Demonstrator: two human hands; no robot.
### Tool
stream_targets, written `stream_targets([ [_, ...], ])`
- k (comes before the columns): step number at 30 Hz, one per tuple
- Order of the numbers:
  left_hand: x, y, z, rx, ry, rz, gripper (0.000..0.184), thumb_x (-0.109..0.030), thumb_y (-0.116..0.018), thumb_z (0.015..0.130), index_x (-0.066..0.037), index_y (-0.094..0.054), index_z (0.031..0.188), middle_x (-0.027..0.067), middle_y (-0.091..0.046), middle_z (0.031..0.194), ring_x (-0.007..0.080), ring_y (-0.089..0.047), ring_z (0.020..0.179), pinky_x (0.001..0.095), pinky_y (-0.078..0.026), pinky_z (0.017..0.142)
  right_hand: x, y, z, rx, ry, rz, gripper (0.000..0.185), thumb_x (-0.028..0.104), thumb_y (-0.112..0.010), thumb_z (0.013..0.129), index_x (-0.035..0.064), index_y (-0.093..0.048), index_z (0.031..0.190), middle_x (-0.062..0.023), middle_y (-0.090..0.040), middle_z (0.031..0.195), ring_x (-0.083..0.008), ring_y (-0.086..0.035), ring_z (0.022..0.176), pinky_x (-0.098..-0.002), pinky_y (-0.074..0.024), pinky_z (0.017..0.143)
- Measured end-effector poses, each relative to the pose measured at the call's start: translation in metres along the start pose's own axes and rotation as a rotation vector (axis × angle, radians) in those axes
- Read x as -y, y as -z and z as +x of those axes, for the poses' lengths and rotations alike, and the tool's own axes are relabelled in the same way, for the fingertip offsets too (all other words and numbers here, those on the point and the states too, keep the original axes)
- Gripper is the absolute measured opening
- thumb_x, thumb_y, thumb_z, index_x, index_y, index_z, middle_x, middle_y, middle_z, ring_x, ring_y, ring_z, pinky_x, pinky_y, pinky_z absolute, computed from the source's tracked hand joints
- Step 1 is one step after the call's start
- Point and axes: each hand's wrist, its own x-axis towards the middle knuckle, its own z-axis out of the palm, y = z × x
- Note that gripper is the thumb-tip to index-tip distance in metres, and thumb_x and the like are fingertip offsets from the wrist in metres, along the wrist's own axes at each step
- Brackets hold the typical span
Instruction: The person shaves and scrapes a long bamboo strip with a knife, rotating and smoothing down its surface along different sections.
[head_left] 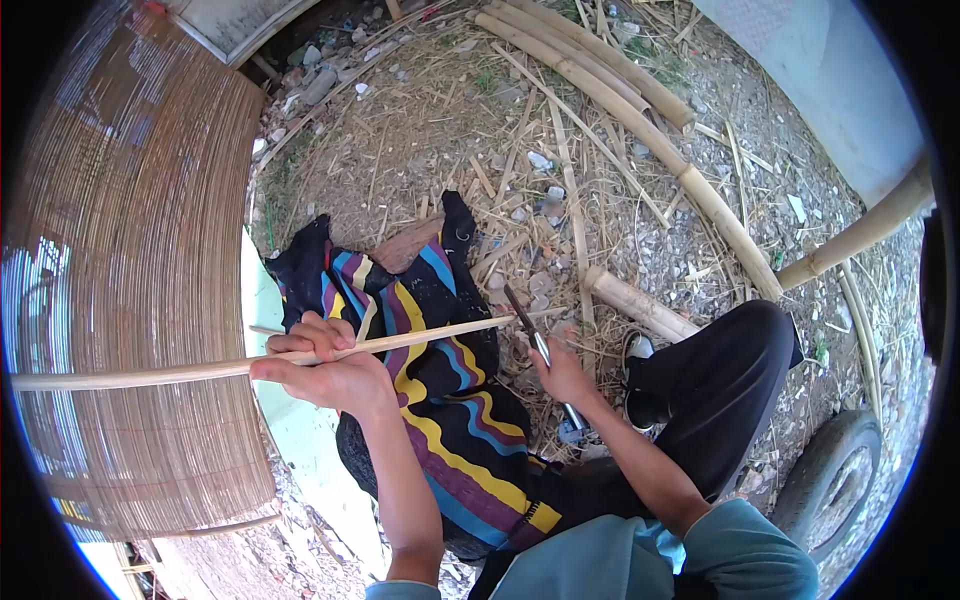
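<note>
My left hand (335, 378) is closed around a long pale bamboo strip (440, 334), which runs from the far left edge across my lap and narrows towards the right. My right hand (564, 374) grips a knife (519, 309) by its shiny metal handle. The knife's dark, narrow blade points up and away from me and crosses the strip close to its thin right end; whether the edge touches it I cannot tell. Beneath the strip, a black cloth with yellow, purple and blue stripes (470, 490) is draped over my leg.
A bamboo-slat blind (150, 260) hangs on the left. Thick bamboo poles (700, 190) lie across the littered ground at upper right, with a shorter bamboo piece (640, 305) near my shoe (640, 350). A tyre (832, 480) is at lower right. Stones and shavings cover the dirt.
</note>
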Motion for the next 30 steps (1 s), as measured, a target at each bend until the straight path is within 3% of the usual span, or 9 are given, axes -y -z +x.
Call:
stream_targets([
  [4,0.001,0.001,0.000,0.000,-0.010,0.019,0.055,-0.062,-0.031,0.090,-0.014,-0.026,0.061,-0.0020,-0.023,0.047,0.0082,-0.025,0.043,0.0186,-0.025,0.035,0.057,0.016,-0.014,0.022,-0.026,0.026,0.030,0.029,-0.050,0.091,-0.0004,-0.046,0.096,-0.0270,-0.057,0.065,-0.0457,-0.059,0.066,-0.0510,-0.0462,0.058],
  [10,-0.003,-0.003,-0.008,0.148,0.003,-0.055,0.053,-0.062,-0.034,0.089,-0.017,-0.027,0.061,-0.0036,-0.023,0.047,0.0069,-0.025,0.047,0.0181,-0.024,0.038,0.129,0.031,-0.024,0.095,0.238,0.084,0.030,0.028,-0.053,0.090,-0.0003,-0.045,0.095,-0.0237,-0.056,0.058,-0.0439,-0.058,0.058,-0.0490,-0.0466,0.051],
  [12,-0.003,-0.007,-0.008,0.109,-0.006,-0.037,0.053,-0.062,-0.034,0.088,-0.017,-0.028,0.061,-0.0036,-0.023,0.048,0.0070,-0.026,0.047,0.0181,-0.024,0.038,0.113,0.018,-0.019,0.029,0.233,0.148,0.030,0.028,-0.053,0.089,-0.0001,-0.045,0.095,-0.0238,-0.056,0.058,-0.0438,-0.058,0.058,-0.0496,-0.0467,0.052],
  [15,0.000,0.001,0.001,0.003,0.002,-0.006,0.053,-0.062,-0.036,0.088,-0.017,-0.030,0.061,-0.0035,-0.023,0.049,0.0074,-0.026,0.047,0.0184,-0.023,0.039,0.006,-0.006,-0.002,-0.020,-0.114,0.065,0.030,0.027,-0.052,0.089,-0.0015,-0.047,0.098,-0.0275,-0.058,0.069,-0.0464,-0.059,0.069,-0.0509,-0.0473,0.059],
  [17,0.004,0.004,0.009,-0.085,0.030,-0.004,0.055,-0.062,-0.033,0.089,-0.016,-0.027,0.061,-0.0033,-0.021,0.048,0.0079,-0.025,0.045,0.0174,-0.025,0.037,-0.047,-0.017,0.015,-0.056,-0.108,-0.032,0.030,0.027,-0.052,0.090,-0.0021,-0.047,0.096,-0.0264,-0.058,0.068,-0.0459,-0.058,0.067,-0.0500,-0.0465,0.058],
  [21,0.005,0.002,0.009,-0.017,-0.028,0.068,0.054,-0.062,-0.032,0.090,-0.016,-0.026,0.061,-0.0037,-0.019,0.048,0.0079,-0.025,0.046,0.0189,-0.024,0.039,-0.064,-0.022,0.014,-0.170,0.022,-0.165,0.032,0.029,-0.052,0.090,-0.0029,-0.047,0.094,-0.0255,-0.058,0.068,-0.0458,-0.059,0.067,-0.0497,-0.0461,0.058],
  [24,0.003,0.001,0.006,-0.026,-0.014,0.035,0.054,-0.061,-0.031,0.090,-0.016,-0.026,0.060,-0.0036,-0.020,0.048,0.0078,-0.025,0.046,0.0186,-0.024,0.039,0.011,0.006,-0.001,0.023,-0.114,0.022,0.034,0.030,-0.052,0.090,-0.0028,-0.049,0.096,-0.0266,-0.059,0.071,-0.0462,-0.059,0.074,-0.0500,-0.0477,0.064],
  [26,0.003,-0.002,0.004,-0.033,-0.003,0.023,0.054,-0.061,-0.031,0.090,-0.016,-0.026,0.060,-0.0036,-0.020,0.048,0.0078,-0.025,0.045,0.0184,-0.024,0.039,0.049,0.008,-0.005,0.014,0.026,0.083,0.033,0.030,-0.054,0.090,-0.0021,-0.047,0.094,-0.0233,-0.058,0.063,-0.0430,-0.060,0.062,-0.0471,-0.0461,0.053],
  [30,0.001,-0.007,0.002,-0.029,-0.007,0.035,0.054,-0.061,-0.031,0.090,-0.016,-0.027,0.060,-0.0034,-0.021,0.047,0.0080,-0.025,0.045,0.0180,-0.024,0.039,0.126,0.025,-0.009,0.078,0.272,0.080,0.030,0.027,-0.055,0.089,-0.0008,-0.045,0.094,-0.0214,-0.055,0.057,-0.0416,-0.059,0.056,-0.0455,-0.0460,0.049],
])
